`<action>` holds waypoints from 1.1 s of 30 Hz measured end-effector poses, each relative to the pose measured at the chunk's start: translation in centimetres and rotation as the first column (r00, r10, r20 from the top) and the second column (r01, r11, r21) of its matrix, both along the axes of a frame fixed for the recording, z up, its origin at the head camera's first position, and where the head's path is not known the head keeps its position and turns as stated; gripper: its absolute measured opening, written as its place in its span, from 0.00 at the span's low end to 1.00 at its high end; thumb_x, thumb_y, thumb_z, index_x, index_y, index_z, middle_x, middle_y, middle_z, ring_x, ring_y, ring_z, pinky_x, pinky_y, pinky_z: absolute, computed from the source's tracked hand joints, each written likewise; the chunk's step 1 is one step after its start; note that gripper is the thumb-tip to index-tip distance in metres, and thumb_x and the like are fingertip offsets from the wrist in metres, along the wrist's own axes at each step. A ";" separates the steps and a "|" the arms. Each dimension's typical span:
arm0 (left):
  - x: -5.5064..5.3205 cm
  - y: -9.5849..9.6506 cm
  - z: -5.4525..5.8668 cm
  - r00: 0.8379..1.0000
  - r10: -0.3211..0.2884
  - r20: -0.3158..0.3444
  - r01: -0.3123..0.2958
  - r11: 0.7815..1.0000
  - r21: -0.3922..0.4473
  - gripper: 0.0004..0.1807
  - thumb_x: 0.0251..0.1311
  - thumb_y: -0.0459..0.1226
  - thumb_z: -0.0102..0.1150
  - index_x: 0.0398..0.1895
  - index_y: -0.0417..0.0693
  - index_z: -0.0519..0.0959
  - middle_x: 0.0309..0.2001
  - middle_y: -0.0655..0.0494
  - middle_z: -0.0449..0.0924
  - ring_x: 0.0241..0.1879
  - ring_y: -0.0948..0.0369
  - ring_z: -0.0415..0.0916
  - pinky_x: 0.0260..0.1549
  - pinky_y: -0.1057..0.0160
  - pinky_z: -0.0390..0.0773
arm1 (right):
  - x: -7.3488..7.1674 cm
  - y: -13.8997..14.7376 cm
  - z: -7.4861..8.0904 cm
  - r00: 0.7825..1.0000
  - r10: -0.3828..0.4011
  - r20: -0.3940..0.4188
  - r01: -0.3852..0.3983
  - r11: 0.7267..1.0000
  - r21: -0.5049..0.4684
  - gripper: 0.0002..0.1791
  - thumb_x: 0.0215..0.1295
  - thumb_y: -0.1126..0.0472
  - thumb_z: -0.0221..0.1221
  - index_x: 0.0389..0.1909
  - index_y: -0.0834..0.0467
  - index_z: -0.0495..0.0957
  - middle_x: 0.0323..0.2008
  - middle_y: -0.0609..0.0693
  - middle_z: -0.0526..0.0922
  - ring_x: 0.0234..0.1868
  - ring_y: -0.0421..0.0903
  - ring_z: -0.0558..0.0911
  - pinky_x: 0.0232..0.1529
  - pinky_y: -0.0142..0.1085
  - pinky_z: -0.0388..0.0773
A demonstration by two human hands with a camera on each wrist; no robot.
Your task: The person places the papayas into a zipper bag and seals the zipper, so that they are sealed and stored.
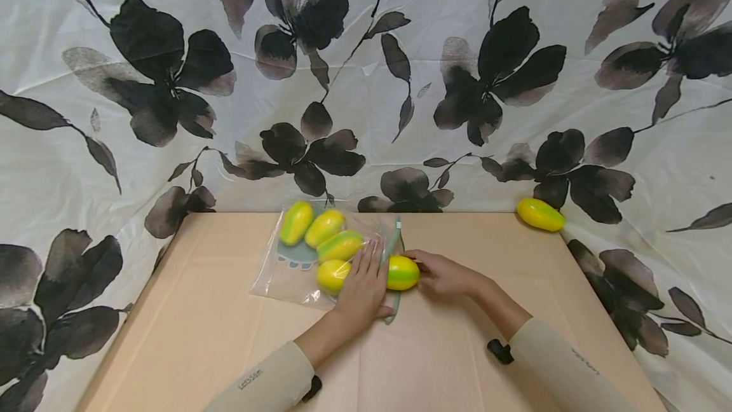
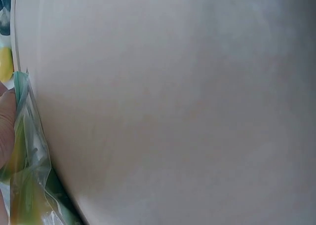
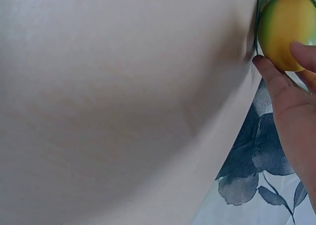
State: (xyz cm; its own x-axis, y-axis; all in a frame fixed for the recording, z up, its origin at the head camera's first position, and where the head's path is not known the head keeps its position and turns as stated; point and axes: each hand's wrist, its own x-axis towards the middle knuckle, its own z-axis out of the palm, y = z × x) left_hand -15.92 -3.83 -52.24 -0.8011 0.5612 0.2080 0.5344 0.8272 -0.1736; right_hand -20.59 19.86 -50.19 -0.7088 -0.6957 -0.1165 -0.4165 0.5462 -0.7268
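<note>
A clear zip bag (image 1: pixel 269 281) with a green zip edge lies on the board, its mouth facing right. Inside it are several yellow-green mangoes (image 1: pixel 340 246). My left hand (image 1: pixel 363 285) rests on the bag near the mouth, fingers straight and partly covering the lowest mango; its thumb (image 2: pixel 6 126) is by the zip edge in the left wrist view. At the mouth, my right hand (image 1: pixel 443 274) holds another mango (image 1: pixel 403 273) by its right end. In the right wrist view, the thumb and fingers lie around the end of that mango (image 3: pixel 286 27).
One more yellow mango (image 1: pixel 540 215) lies at the back right corner of the tan board (image 1: pixel 457 348). Behind and beside the board spreads a white cloth (image 1: pixel 400 100) printed with dark flowers.
</note>
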 end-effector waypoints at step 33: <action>-0.2 0.1 -0.3 1.000 -0.001 -0.025 0.001 1.000 -0.003 0.73 0.33 0.76 0.59 0.75 0.37 0.46 0.77 0.36 0.38 0.76 0.44 0.42 0.73 0.46 0.50 | -1.5 -3.0 -1.2 0.969 -0.180 -0.169 0.183 0.983 0.002 0.12 0.61 0.64 0.63 0.46 0.56 0.80 0.38 0.45 0.85 0.38 0.36 0.82 0.42 0.27 0.80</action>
State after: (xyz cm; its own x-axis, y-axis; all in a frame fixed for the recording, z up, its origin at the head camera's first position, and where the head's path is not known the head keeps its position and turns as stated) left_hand -16.08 -3.77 -52.58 -0.7952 0.5626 0.2262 0.5305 0.8262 -0.1896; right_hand -22.12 16.87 -51.41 -0.8335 -0.5525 0.0038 -0.4245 0.6359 -0.6446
